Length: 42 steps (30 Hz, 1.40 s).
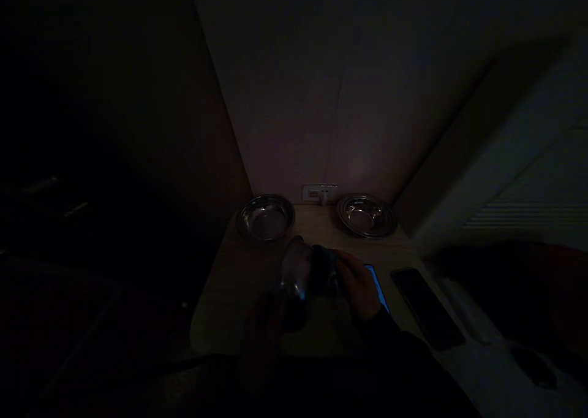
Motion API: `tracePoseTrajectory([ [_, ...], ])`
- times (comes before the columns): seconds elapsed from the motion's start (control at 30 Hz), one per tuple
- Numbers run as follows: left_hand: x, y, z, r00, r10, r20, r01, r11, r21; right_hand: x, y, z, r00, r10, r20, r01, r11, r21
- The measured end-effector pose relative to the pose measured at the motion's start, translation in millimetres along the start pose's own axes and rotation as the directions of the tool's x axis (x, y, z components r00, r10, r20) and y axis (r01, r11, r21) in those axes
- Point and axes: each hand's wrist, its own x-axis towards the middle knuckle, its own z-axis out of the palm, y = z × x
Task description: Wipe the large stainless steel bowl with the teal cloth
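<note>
In dim light, a shiny metal bowl (296, 268) is tilted on its side above the table. My left hand (264, 320) grips its lower left rim; shadow hides most of those fingers. A dark cloth (323, 271) is bunched in my right hand (361, 286), against or close beside the bowl's right side. Behind them, a single metal bowl (266, 219) stands at the back left of the table. At the back right are stacked metal dishes (366, 216) with wide rims.
The pale table (220, 307) has a rounded front-left corner. A lit phone (377, 288) lies partly behind my right wrist, and a dark phone (427, 307) lies farther right. On the back wall is a socket panel (320, 193) with a plug in it.
</note>
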Motion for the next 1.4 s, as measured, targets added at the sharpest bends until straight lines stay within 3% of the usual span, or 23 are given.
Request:
tracePoseTrajectory([
  [0.07,1.8,8.7,-2.7,0.997,-0.003,0.072,0.001,1.000,0.017,-6.7,-1.6,-0.7,1.000,0.019,-0.022,-0.018,0.999,0.031],
  [0.2,4.0,15.5,-5.5,0.995,-0.004,0.103,0.005,1.000,-0.009,-18.2,-3.0,1.2,0.997,0.019,-0.070,-0.017,0.999,0.030],
  [0.37,7.1,9.6,1.7,0.984,0.055,0.170,-0.029,0.988,-0.155,-38.2,-5.4,11.8,0.981,-0.174,-0.081,0.165,0.980,-0.109],
  [0.53,7.4,4.7,10.2,0.980,0.085,0.178,-0.059,0.987,-0.147,-64.7,-9.9,27.6,0.874,-0.482,0.055,0.474,0.825,-0.308],
  [0.67,6.5,3.3,8.5,0.992,0.085,0.092,-0.080,0.995,-0.060,-79.6,-12.4,32.3,0.782,-0.599,0.173,0.600,0.647,-0.471],
  [0.8,4.2,2.6,5.3,0.983,0.080,0.168,-0.075,0.997,-0.034,-70.4,-17.7,28.5,0.751,-0.619,0.228,0.625,0.556,-0.548],
  [0.93,1.2,-0.6,7.6,0.957,0.081,0.280,-0.065,0.996,-0.069,-37.1,-26.8,22.0,0.778,-0.581,0.239,0.612,0.616,-0.497],
  [1.03,0.7,-4.1,10.5,0.970,0.063,0.233,-0.052,0.997,-0.054,-25.4,-32.0,18.3,0.792,-0.544,0.277,0.605,0.641,-0.472],
  [1.1,0.4,-5.9,11.6,0.976,0.069,0.207,-0.060,0.997,-0.049,-30.6,-32.5,16.3,0.764,-0.563,0.316,0.641,0.603,-0.475],
  [1.23,-4.2,-5.9,14.8,0.954,0.084,0.286,-0.058,0.993,-0.099,-38.1,-31.8,10.3,0.719,-0.604,0.344,0.686,0.538,-0.490],
  [1.4,-10.9,-2.6,21.8,0.970,0.095,0.224,-0.090,0.995,-0.030,-14.6,-39.4,3.2,0.753,-0.554,0.355,0.655,0.580,-0.485],
])
